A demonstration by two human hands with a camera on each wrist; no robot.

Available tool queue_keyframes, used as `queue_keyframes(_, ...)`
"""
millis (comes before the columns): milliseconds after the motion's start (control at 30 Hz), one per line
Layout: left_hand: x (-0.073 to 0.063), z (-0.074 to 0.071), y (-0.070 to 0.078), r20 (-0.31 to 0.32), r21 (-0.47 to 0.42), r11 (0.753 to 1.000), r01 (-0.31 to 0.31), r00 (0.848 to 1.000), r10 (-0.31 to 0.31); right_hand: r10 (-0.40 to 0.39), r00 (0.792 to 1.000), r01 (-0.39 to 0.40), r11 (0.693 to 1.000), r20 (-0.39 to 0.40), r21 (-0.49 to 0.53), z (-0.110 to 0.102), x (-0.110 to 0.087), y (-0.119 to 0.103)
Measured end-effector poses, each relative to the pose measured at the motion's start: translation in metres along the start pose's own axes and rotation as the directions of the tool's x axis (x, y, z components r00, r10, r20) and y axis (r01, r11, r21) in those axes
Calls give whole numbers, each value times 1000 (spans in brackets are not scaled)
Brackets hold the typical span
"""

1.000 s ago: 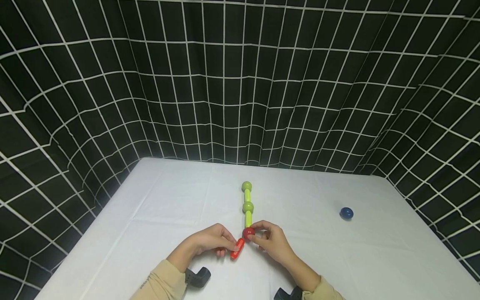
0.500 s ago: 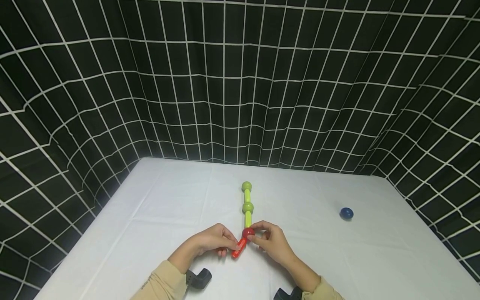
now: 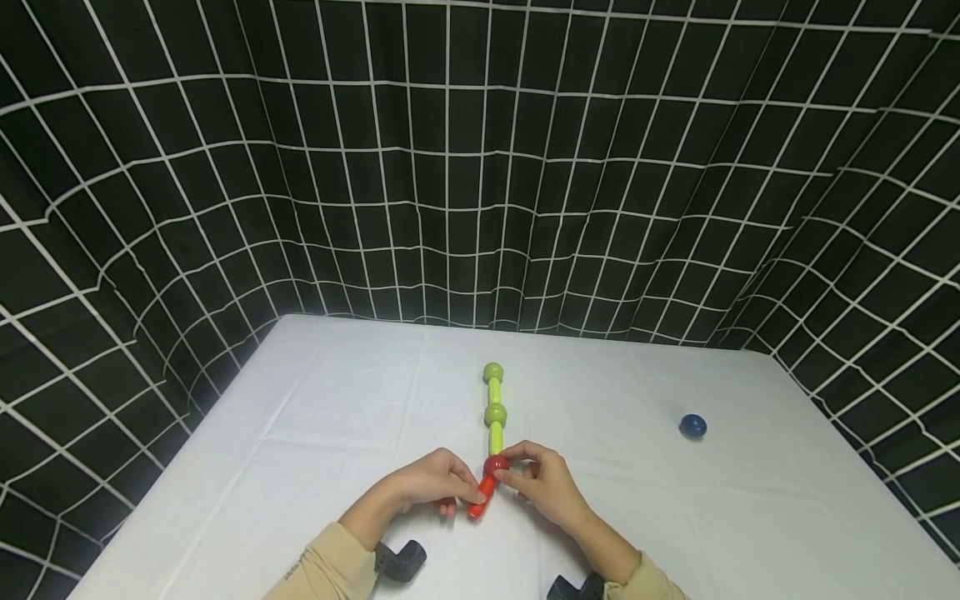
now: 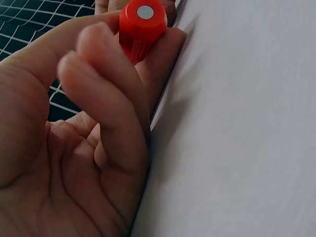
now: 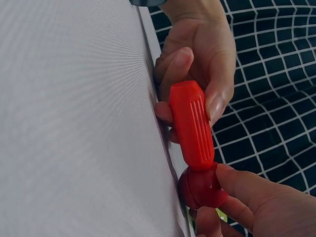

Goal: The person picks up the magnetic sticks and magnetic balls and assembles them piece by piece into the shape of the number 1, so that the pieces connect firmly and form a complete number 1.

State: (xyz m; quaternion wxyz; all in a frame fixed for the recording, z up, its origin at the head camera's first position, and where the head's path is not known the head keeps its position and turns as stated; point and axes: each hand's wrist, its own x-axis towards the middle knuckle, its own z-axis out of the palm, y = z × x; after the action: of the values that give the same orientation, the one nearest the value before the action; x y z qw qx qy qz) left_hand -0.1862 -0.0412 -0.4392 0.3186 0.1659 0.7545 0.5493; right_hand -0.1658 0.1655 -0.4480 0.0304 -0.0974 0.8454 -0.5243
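My left hand (image 3: pixel 435 482) pinches a red ribbed rod (image 5: pixel 191 126) between thumb and fingers. A round silvery disc (image 4: pixel 145 12) sits in the rod's near end in the left wrist view. The rod's far end meets a glossy red ball (image 5: pixel 201 188), which my right hand (image 3: pixel 551 483) holds between thumb and fingers. Beyond the ball, a straight line runs away: a lime-green rod (image 3: pixel 496 437), a green ball (image 3: pixel 495 414), a second lime-green rod (image 3: pixel 494 391) and a far green ball (image 3: pixel 492 372). The red rod slants off this line, toward the lower left.
A dark blue ball (image 3: pixel 693 427) lies apart on the right side of the white-covered table (image 3: pixel 337 392). Black cloth with a white grid (image 3: pixel 465 183) surrounds the table at the back and sides. Dark wrist mounts (image 3: pixel 401 561) sit at both sleeves.
The left hand has shifted slightly right with the red rod, whose end now meets the red ball. The rod's near end has swung a little to the right. The right hand is almost still.
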Motion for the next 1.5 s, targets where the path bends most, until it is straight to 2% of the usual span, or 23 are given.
queue_keyframes(267,-1,9,4,-31,23,1000,-14,999,15,9,1000,-9,1000,5,21,0,-1,-1)
queue_keyframes(600,3,17,1,-44,-21,999,-27,999,26,8,1000,-8,1000,6,12,-1,-1,-1)
queue_keyframes(933,5,21,1,-34,-21,999,-39,999,39,7,1000,-7,1000,9,21,-2,-1,0)
queue_keyframes(1300,4,22,1,-4,-111,993,-38,999,37,9,1000,-9,1000,-5,17,-1,-2,-1)
queue_keyframes(1500,5,21,0,-8,-108,993,-41,999,41,13,1000,-12,999,-12,32,-1,-2,-1)
